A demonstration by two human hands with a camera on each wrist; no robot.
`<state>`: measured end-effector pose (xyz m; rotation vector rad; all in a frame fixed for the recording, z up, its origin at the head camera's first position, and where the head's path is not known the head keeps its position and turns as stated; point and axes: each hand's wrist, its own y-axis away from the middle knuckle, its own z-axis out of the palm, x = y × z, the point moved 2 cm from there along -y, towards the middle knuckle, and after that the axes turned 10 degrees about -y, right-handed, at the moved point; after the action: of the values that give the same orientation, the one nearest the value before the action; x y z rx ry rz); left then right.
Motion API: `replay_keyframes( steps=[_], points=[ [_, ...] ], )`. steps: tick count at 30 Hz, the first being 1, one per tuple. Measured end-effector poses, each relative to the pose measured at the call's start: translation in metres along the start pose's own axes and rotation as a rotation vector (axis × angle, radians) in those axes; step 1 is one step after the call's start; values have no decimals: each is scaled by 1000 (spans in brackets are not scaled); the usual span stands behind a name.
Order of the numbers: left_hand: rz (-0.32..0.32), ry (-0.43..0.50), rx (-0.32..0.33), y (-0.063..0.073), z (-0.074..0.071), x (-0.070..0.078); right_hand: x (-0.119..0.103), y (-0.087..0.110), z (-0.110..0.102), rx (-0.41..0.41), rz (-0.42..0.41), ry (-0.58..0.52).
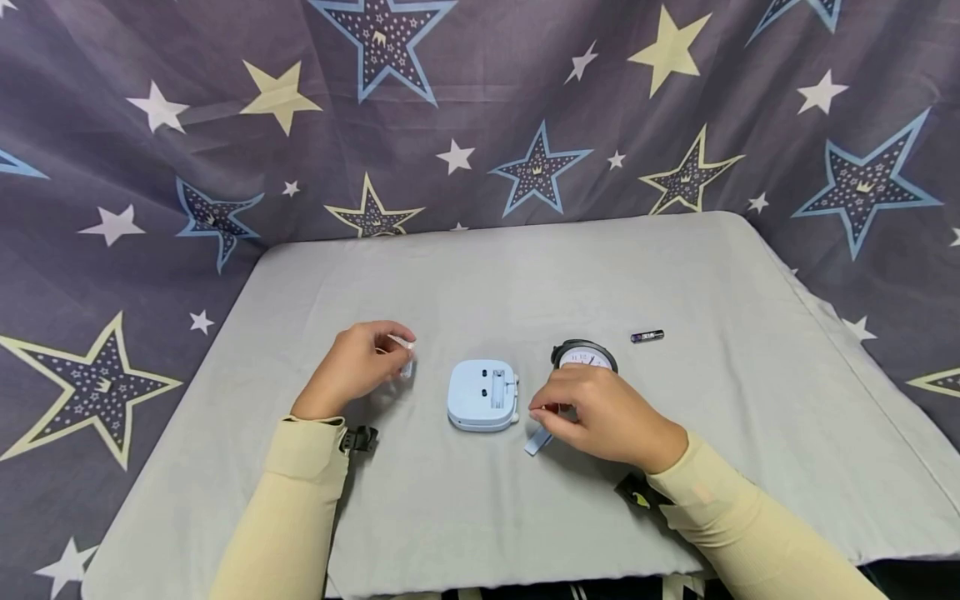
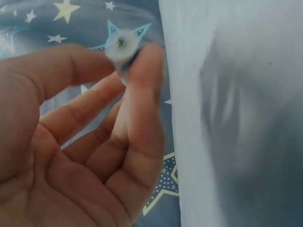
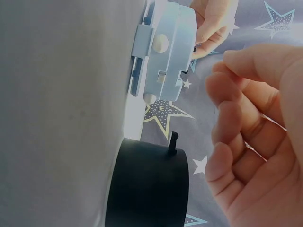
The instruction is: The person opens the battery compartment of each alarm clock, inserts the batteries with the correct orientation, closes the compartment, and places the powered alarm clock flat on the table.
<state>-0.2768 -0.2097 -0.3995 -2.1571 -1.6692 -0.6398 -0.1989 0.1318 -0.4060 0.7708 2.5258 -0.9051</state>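
A small, pale, partly see-through item [image 1: 407, 360] is pinched between the thumb and fingers of the left hand [image 1: 366, 364], raised over the table [image 1: 420, 508]; what it is cannot be told. The thumb and forefinger of the right hand [image 1: 603, 414] are brought nearly tip to tip, with the other fingers curled; whether anything tiny is held there cannot be told.

Between the hands, a light-blue device [image 1: 480, 406] is laid flat on the table, its long slot [image 1: 498, 389] turned upward. A light-blue strip [image 1: 534, 445] is seen near it, partly covered by the right hand. Beyond that hand a black-rimmed clock [image 1: 586, 356] is partly hidden, and farther off a dark battery [image 1: 647, 336] is set down apart.

The opening of the slot may be judged done, the strip being taken for its cover. No battery can be made out in the slot, so the fitting of one and the closing of the cover seem to be left.
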Motion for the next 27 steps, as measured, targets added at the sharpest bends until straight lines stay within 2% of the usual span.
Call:
replay_keyframes(
  steps=[5,10,15,22,27],
  points=[
    [24,-31,52,0,-1,3,1,0,0,3,-3,2],
    [18,-33,97,-1,0,4,2,1,0,3,6,4],
    [16,-20,98,-2,2,4,1,0,0,14,-2,2],
    [93,-32,123,-3,6,8,0,0,-1,34,-16,-6],
    [176,-61,235,-3,7,11,0,-1,-1,41,-23,-9]
  ],
)
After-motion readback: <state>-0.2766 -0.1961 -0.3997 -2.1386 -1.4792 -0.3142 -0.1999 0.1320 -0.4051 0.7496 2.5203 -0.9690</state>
